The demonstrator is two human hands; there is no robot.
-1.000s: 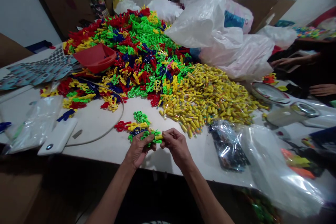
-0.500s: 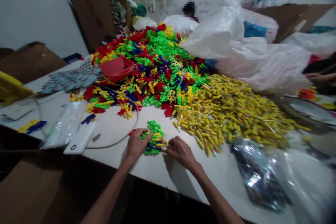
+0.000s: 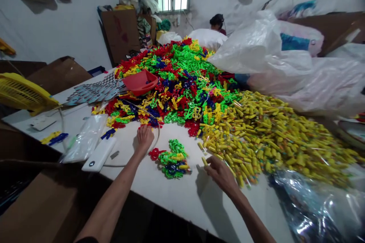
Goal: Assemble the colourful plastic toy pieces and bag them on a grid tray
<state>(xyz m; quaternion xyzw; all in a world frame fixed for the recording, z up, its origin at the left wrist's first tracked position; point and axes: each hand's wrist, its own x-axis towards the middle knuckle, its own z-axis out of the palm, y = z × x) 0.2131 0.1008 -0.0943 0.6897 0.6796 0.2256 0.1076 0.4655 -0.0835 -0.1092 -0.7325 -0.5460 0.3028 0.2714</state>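
Observation:
My left hand (image 3: 145, 136) is at the front edge of a big heap of coloured plastic figures (image 3: 182, 79), its fingers bent down and closed among red and yellow pieces; what they grip is hidden. My right hand (image 3: 221, 172) pinches a small yellow tube (image 3: 204, 161) with a clear end, just left of a heap of similar yellow tubes (image 3: 256, 129). Between the hands lies a small pile of green and blue figures (image 3: 173, 165) with a few yellow tubes on top. A red figure (image 3: 155, 154) touches its left side.
A red scoop (image 3: 140, 82) rests on the figures. Left are printed sheets (image 3: 98, 89), clear bags (image 3: 85, 136), a white device (image 3: 99, 154) and a yellow fan (image 3: 25, 91). A cable loops near my left hand. Plastic sacks (image 3: 256, 45) stand behind; a person (image 3: 217, 22) is beyond.
My left hand has left the small pile and moved up and left to the figure heap. My right hand has shifted right, away from the pile, and now holds a yellow tube.

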